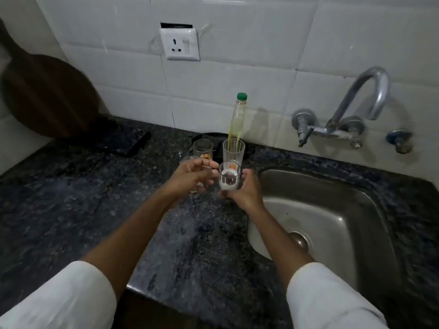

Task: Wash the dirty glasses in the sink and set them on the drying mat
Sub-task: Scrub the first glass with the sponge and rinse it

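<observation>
Altogether four clear drinking glasses left of the steel sink [320, 186] on the dark granite bench [71, 210], left hand [190, 176] clasping one glass [190, 160], right hand [247, 188] gripping another [229, 176], two standing free behind [203, 148] [233, 149].

From my remote seat I can read no text, brand, number or sign anywhere: the bottle [237, 117] and the wall socket [179, 43] show no legible marking.

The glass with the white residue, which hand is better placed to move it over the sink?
The right hand. It already grips the residue glass and is beside the sink rim. The left hand is farther left, closed on another glass.
</observation>
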The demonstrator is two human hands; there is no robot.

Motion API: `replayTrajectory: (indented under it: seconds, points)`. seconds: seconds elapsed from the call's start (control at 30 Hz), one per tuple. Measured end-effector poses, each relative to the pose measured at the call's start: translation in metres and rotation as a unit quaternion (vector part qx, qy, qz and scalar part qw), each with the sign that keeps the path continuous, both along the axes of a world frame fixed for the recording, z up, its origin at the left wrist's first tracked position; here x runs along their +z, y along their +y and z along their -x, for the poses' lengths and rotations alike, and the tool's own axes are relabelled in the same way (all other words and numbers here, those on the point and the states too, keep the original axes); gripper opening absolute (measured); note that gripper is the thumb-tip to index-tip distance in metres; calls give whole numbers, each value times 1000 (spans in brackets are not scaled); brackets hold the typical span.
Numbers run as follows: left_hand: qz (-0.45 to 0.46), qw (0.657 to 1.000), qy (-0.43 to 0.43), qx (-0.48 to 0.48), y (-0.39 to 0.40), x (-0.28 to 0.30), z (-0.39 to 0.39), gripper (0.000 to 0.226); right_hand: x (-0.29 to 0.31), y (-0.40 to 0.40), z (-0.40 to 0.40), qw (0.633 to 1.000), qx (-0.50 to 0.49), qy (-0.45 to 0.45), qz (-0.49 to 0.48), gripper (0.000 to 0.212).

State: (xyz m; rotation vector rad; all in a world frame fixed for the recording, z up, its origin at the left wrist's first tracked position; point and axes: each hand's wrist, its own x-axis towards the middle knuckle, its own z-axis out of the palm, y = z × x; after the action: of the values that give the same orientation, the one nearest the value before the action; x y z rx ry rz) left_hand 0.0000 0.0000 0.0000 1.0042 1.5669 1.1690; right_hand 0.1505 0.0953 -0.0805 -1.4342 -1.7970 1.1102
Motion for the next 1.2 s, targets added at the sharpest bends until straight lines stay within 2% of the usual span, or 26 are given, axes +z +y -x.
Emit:
replayTrajectory:
  seconds: [0.17,0.3,0.4,0.53,0.7,0.8,0.9,1.07,1.2]
  points:
    - [-12,1000,23,-12,33,3,18,16,-26,11,28,998,-54,-4,-11,90]
    - [-17,999,16,-34,59,4,27,18,-37,9,41,993,-110,26,-39,78]
    - [-26,998,15,-62,80,6,23,15,-37,11,42,991,-117,35,-49,65]
    - [-45,992,37,-114,116,12,1,13,-26,9,14,990,-115,54,-65,52]
    - [-52,975,117,-182,179,22,-64,26,-4,27,-65,971,-202,70,-108,48]
    - [-62,962,203,-173,213,20,-108,36,12,44,-119,965,-237,46,-103,48]
    - [-29,944,292,-150,238,5,-141,52,22,58,-164,963,-248,22,-105,50]
    - [-33,936,348,-45,248,-11,-167,56,32,78,-201,963,-244,19,-108,53]
    - [-31,924,380,-16,248,-8,-171,53,33,87,-204,967,-229,33,-108,53]
